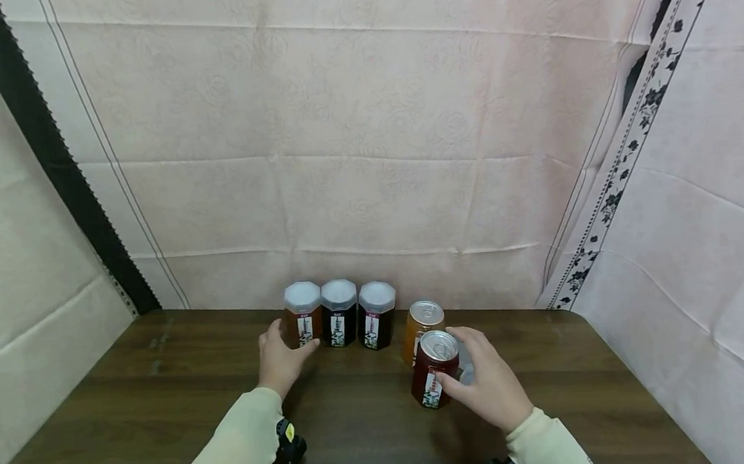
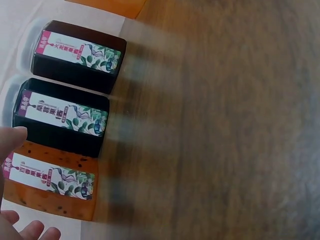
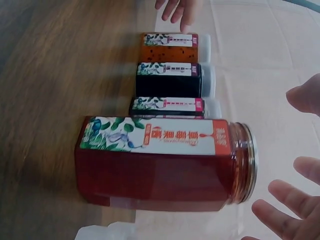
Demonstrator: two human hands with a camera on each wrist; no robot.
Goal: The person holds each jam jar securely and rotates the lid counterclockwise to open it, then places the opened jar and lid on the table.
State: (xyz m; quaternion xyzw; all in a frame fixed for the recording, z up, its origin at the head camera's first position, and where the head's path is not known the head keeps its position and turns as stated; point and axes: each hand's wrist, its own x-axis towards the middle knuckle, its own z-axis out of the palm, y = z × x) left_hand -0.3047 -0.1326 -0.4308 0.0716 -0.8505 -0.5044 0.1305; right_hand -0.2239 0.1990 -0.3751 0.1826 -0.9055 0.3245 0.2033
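My left hand (image 1: 284, 360) reaches round the front of an orange jam jar (image 1: 304, 328) with a white lid, thumb and fingers spread. In the left wrist view black specks show in that jar (image 2: 50, 182), and the thumb (image 2: 12, 137) lies over the dark jar beside it. My right hand (image 1: 489, 383) is spread at the right side of a red jam jar (image 1: 433, 384) topped by a silver lid. In the right wrist view its fingers (image 3: 285, 197) stand apart from the red jar (image 3: 155, 172).
Two dark jam jars (image 1: 339, 329) (image 1: 373, 328) with white lids stand right of the orange one. Behind the red jar is an orange-yellow jar (image 1: 426, 314) with a silver lid. A whitish translucent piece (image 1: 466, 364) shows by the right hand. Pale cloth (image 1: 366, 152) hangs behind the wooden table (image 1: 183, 414).
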